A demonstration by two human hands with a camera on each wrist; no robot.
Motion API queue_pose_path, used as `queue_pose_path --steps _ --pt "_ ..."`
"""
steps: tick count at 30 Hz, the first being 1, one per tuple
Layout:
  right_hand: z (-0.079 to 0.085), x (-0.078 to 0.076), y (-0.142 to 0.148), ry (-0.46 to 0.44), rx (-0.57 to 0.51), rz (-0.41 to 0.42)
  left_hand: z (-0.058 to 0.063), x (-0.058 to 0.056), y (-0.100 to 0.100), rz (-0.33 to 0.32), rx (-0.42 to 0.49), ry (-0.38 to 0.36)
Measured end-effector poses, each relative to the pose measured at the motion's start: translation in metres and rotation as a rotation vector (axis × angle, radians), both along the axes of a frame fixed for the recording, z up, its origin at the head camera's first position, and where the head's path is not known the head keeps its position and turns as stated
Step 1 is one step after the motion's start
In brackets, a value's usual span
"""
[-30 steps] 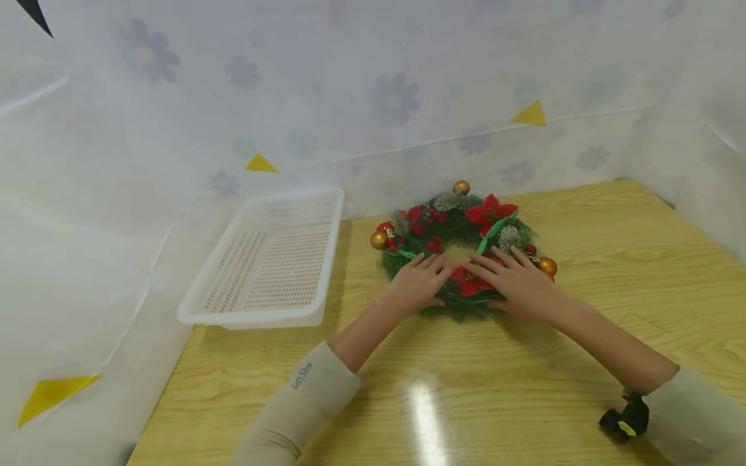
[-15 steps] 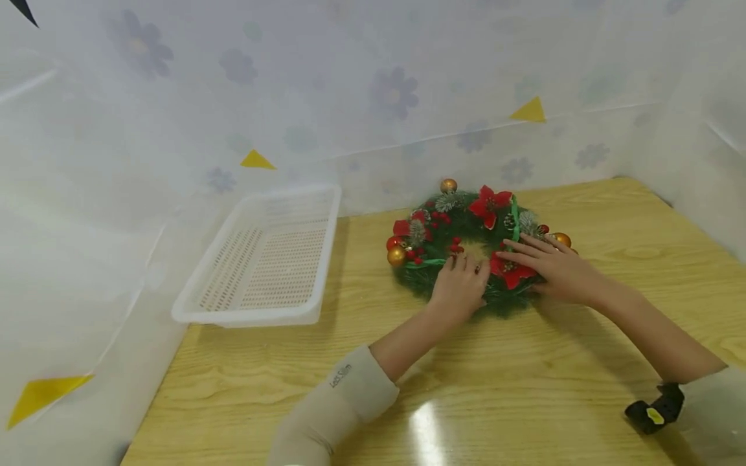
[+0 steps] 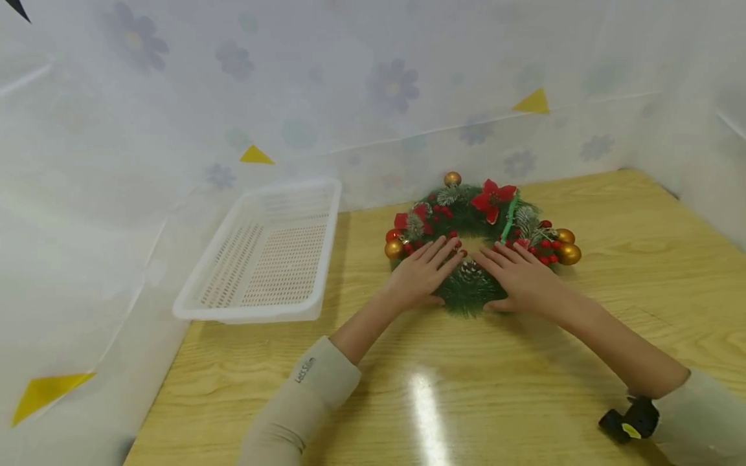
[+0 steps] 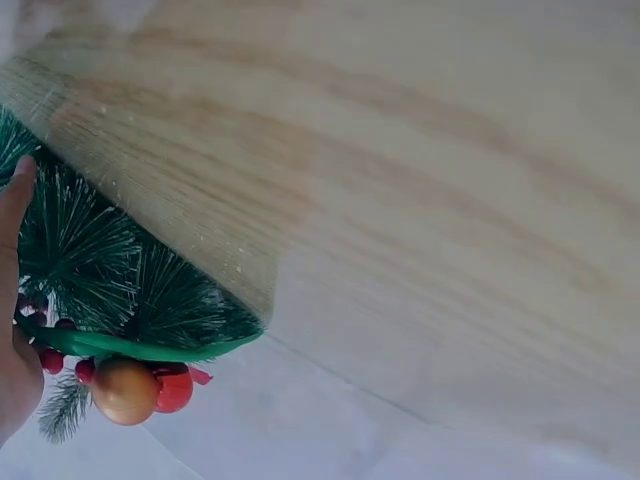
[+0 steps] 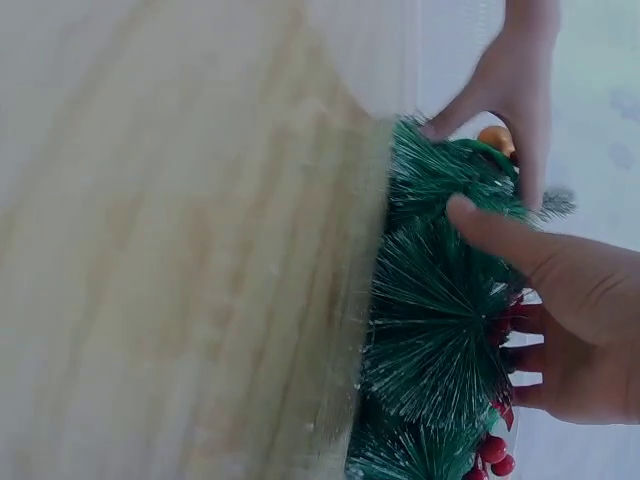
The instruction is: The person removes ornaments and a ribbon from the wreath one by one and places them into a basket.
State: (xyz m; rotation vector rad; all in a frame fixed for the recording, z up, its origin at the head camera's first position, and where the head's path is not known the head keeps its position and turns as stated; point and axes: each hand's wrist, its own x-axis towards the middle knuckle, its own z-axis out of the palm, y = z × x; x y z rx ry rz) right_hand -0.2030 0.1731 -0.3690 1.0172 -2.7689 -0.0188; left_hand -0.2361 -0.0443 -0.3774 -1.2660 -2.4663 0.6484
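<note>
A green Christmas wreath (image 3: 469, 301), also plain in the right wrist view (image 5: 440, 300), lies on the table. It bears red poinsettias (image 3: 493, 199), red berries, gold baubles (image 3: 568, 254), a pine cone (image 3: 471, 270) and a green ribbon (image 3: 509, 219). My left hand (image 3: 416, 278) rests on the wreath's near left part, fingers spread over the top and thumb at the near side. Mirroring it, my right hand (image 3: 527, 281) lies on the near right part with fairly straight fingers. Its thumb (image 5: 485, 225) touches the pine needles. Both hands cover some of the decorations.
A white plastic basket (image 3: 323, 272) with a perforated bottom stands on the table to the left. A pale flowered sheet (image 3: 361, 84) with yellow triangles hangs behind the wooden table (image 3: 373, 401). A black wrist camera (image 3: 632, 421) sits on the right sleeve.
The wreath has turned: the front poinsettia has left its place and a pine cone shows there. Both hands went right, then came back left onto the wreath's near part.
</note>
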Motion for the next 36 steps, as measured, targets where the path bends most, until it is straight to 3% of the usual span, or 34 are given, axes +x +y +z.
queue_pose_path --steps 4,8,14,19,23,27,31,36 --pt "-0.004 0.001 -0.005 -0.009 0.004 -0.035 0.000 0.001 0.002 0.007 -0.006 -0.004" --pt "-0.006 0.000 0.004 0.013 -0.034 -0.003 -0.001 0.005 0.008 0.021 -0.020 0.020" --pt "-0.008 -0.004 0.031 -0.008 -0.105 0.040 -0.001 0.021 0.032 0.072 -0.011 0.101" --pt "-0.008 -0.012 0.054 0.018 -0.134 0.102 0.001 0.033 0.054 0.130 -0.022 0.104" --pt "-0.006 -0.018 0.067 0.011 -0.153 0.129 0.005 0.038 0.064 0.135 -0.029 0.100" --pt "0.000 -0.017 0.072 -0.047 -0.140 0.088 0.009 0.037 0.059 0.062 0.016 0.093" --pt "0.009 -0.009 0.062 -0.117 -0.120 0.016 0.014 0.028 0.035 -0.115 0.119 0.145" --pt "0.010 -0.001 0.034 -0.118 -0.121 -0.023 0.022 0.008 -0.007 -0.315 0.329 0.218"
